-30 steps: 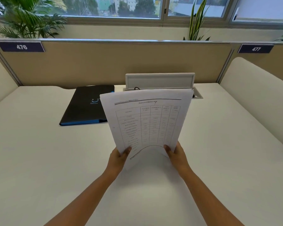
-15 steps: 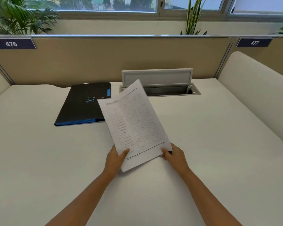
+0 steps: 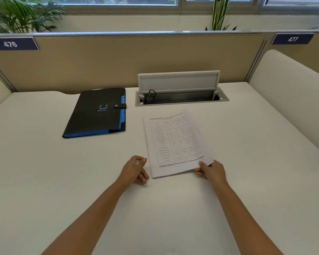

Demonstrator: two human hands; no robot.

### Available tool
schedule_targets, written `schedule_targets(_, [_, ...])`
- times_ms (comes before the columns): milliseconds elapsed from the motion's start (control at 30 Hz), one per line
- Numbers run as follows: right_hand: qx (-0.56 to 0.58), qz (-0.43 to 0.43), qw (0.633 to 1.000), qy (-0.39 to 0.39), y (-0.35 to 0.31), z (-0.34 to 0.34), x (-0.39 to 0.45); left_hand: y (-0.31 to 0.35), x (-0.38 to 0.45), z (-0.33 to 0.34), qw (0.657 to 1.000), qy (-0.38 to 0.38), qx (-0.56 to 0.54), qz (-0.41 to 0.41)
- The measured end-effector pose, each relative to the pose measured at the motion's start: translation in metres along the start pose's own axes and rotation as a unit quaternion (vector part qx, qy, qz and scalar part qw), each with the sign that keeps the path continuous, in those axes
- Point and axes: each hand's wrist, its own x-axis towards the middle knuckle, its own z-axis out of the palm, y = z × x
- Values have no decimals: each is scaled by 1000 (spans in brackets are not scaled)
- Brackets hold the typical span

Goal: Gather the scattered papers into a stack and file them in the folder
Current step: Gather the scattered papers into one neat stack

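A stack of white papers (image 3: pixel 175 142) printed with a table lies flat on the white desk (image 3: pixel 44 181), just right of centre. My right hand (image 3: pixel 211 171) pinches the stack's near right corner, thumb on top. My left hand (image 3: pixel 135 169) rests on the desk just left of the stack's near edge, fingers loosely curled, holding nothing. A black folder (image 3: pixel 94 113) with blue inner dividers and a snap strap lies closed on the desk, to the far left of the papers.
An open cable tray (image 3: pixel 181 98) with its lid raised sits in the desk behind the papers. Beige partition panels (image 3: pixel 118 61) close off the back, and padded dividers (image 3: pixel 287 100) stand on the right and far left. Plants stand behind the partition.
The stack went from upright in both hands to lying flat on the desk. My left hand has let go and moved a little to the left; my right hand still holds the corner.
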Motion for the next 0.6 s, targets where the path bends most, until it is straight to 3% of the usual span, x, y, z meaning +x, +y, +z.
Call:
schedule_targets(200, [15,7,998,67,2,-36,12,-2,0,-1,1000,-9,-12,3])
schedule_targets(600, [1,18,996,85,-4,-71,24,-6,1,-1,1000,-10,-21,7])
